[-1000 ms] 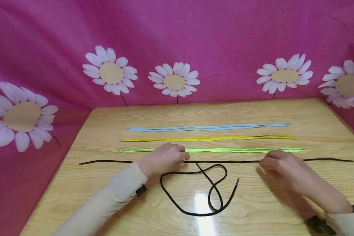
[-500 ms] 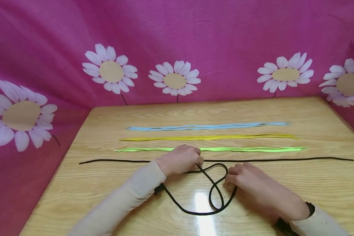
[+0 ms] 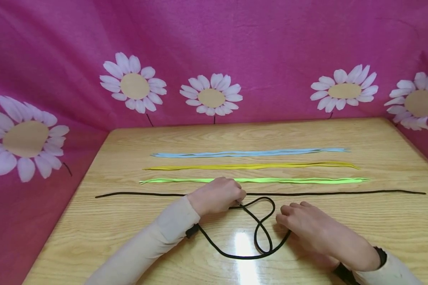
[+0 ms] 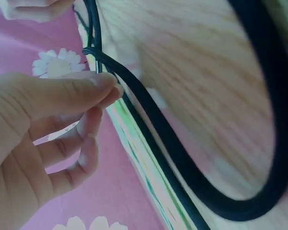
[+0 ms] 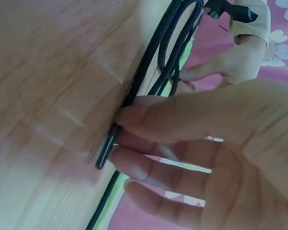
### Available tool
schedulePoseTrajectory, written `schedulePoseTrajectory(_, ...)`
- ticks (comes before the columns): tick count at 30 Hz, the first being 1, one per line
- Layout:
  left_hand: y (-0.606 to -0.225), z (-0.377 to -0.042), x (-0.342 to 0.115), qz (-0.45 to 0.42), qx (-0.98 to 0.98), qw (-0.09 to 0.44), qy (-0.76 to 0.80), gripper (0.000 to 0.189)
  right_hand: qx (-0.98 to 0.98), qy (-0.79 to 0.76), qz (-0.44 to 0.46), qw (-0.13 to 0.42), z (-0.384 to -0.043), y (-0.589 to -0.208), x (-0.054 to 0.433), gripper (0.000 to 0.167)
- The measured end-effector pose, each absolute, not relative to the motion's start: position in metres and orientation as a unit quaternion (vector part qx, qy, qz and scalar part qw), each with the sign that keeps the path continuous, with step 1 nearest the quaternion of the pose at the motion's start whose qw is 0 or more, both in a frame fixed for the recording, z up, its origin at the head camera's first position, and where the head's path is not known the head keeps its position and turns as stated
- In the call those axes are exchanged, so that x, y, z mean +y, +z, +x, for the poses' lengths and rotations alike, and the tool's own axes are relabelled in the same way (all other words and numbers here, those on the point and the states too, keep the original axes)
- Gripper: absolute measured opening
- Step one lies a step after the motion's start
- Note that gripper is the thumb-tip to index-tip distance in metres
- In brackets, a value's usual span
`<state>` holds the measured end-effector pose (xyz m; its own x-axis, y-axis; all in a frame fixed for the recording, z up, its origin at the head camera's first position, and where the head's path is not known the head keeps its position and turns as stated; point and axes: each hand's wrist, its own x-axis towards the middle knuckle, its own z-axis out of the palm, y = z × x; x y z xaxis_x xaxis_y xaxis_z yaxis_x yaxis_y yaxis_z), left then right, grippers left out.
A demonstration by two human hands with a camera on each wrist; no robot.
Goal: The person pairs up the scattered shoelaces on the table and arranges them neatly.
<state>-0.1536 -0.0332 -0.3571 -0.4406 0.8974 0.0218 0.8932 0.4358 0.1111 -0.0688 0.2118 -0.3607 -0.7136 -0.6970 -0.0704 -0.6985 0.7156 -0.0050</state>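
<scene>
A round black shoelace point(image 3: 242, 258) lies in loose loops near the front middle of the table. My left hand point(image 3: 217, 194) pinches one end of it between thumb and forefinger, the other fingers loosely bent in the left wrist view. My right hand point(image 3: 314, 227) holds the other end, thumb and fingers just behind the hard tip point(image 5: 104, 152), which pokes out past them in the right wrist view. Just beyond, a second black shoelace point(image 3: 342, 193) stretches straight from left to right, partly hidden behind my left hand.
Farther back, a neon green shoelace point(image 3: 289, 181), a yellow shoelace point(image 3: 235, 167) and a light blue shoelace point(image 3: 271, 152) lie folded in roughly parallel rows on the wooden table point(image 3: 128, 138). A pink flowered cloth point(image 3: 271, 51) hangs behind the table.
Both hands have left the straight black shoelace. The left moved right and the right moved left and nearer, each to an end of the looped lace. Its right side has shifted slightly right.
</scene>
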Motion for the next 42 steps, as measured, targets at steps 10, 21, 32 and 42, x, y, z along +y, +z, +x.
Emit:
schedulePoseTrajectory(10,-0.338,-0.146,-0.052,0.519,0.851,0.021,0.074,0.012,0.925,0.043,-0.376,0.032,-0.070,-0.361,0.224,0.038)
schedulePoseTrajectory(21,-0.305,-0.131,-0.109,0.491,0.850,-0.029,0.189,0.010,0.916,-0.051,-0.394,-0.047,-0.063,-0.333,0.266,0.045)
schedulePoseTrajectory(32,-0.298,-0.125,-0.182,0.388,0.893,-0.059,0.218,0.016,0.935,-0.079,-0.343,-0.048,-0.064,-0.325,0.326,0.049)
schedulePoseTrajectory(42,-0.308,-0.121,-0.236,0.314,0.907,-0.115,0.257,0.017,0.950,-0.053,-0.291,-0.102,-0.065,-0.338,0.375,0.050)
